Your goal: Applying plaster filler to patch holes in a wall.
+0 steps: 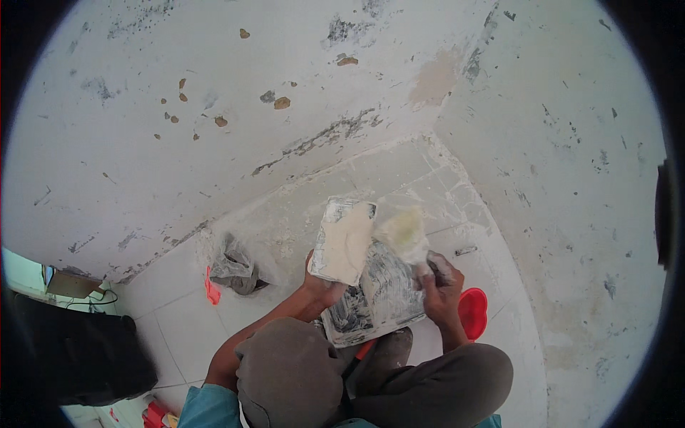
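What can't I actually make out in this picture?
In the head view:
- Left hand: most fingers, hidden by the paste-covered board.
- Blurred tool: exact shape smeared, grip covered by the right hand.
- Plastic bag: contents unclear through crumpled film.
- Red dish: left side, behind the wrist.
- Red-and-yellow item: cut off by the lower edge.

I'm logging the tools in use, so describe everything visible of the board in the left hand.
The board is a flat, roughly rectangular plate, streaked dark and white where bare. Cream paste covers much of its face, reaching the right edge. Its material cannot be told. The left hand grips its lower-left corner; the long sides run up the picture, leaning slightly right. In view it overlaps the tray; whether they touch is unclear.
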{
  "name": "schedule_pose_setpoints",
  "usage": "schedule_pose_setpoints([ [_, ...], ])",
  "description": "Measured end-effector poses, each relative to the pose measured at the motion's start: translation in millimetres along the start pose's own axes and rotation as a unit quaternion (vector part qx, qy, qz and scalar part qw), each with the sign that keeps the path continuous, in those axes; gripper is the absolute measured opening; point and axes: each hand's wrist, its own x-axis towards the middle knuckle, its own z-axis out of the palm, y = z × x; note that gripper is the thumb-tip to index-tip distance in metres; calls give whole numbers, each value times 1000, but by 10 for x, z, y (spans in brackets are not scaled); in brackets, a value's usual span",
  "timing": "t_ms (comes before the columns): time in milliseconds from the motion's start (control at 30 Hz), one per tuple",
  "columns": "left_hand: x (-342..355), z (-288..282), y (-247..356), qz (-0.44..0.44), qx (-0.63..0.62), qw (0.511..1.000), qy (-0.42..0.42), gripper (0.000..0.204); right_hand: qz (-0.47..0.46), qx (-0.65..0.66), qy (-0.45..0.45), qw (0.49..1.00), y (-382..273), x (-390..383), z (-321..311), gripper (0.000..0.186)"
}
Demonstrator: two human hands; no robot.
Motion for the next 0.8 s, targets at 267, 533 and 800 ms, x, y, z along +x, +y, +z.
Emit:
schedule_pose_setpoints([
  [267, -21, 131, -5, -29, -144, 988, 51, 37, -271, -208, -26, 939, 84, 100, 159, 25],
  [533, 8, -73, -8, 24, -22, 998, 46, 47, -222, -244, -59, 942, 37, -40, -65, 29],
  [800, -128, -146, 376, 134, 86, 986, 48, 47, -86, -396, -202, 892, 636, -236, -372, 25],
])
